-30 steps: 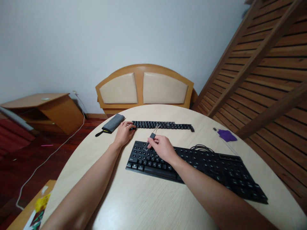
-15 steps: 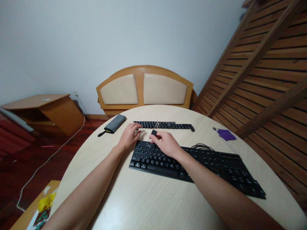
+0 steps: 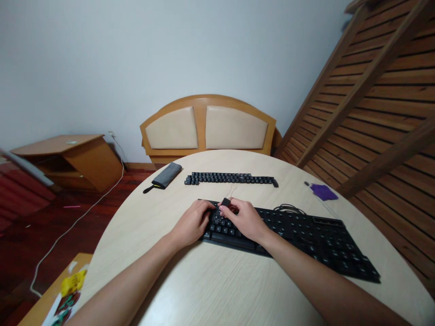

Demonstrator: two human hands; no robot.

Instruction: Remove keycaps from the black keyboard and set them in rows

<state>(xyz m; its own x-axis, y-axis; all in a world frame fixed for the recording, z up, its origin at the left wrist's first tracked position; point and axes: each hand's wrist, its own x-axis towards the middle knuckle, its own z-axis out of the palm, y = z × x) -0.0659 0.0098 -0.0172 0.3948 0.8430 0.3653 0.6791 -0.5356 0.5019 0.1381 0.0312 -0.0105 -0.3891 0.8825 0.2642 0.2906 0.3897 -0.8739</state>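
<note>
A black keyboard (image 3: 306, 235) lies at a slant on the round table, and pale key stems show over part of it. My right hand (image 3: 247, 218) grips a wire keycap puller (image 3: 225, 202) by its black middle, fingers closed around it. One pair of its thin wires points up and away; its lower end is over the keys on the keyboard's left half. My left hand (image 3: 193, 222) rests over the keyboard's left end, fingers bent and apart, fingertips at the keys near the puller. Behind, loose black keycaps (image 3: 231, 178) stand in rows on the table.
A grey pouch (image 3: 166, 175) with a black strap lies at the back left of the table (image 3: 217, 280). To the right sits a purple cloth (image 3: 323, 191). The keyboard's coiled cable (image 3: 288, 208) bunches behind it. A wooden slatted panel (image 3: 380, 104) leans at the right.
My left hand has moved from the loose keycaps back toward me onto the keyboard's left end. My right hand has shifted the puller slightly right and nearer to me.
</note>
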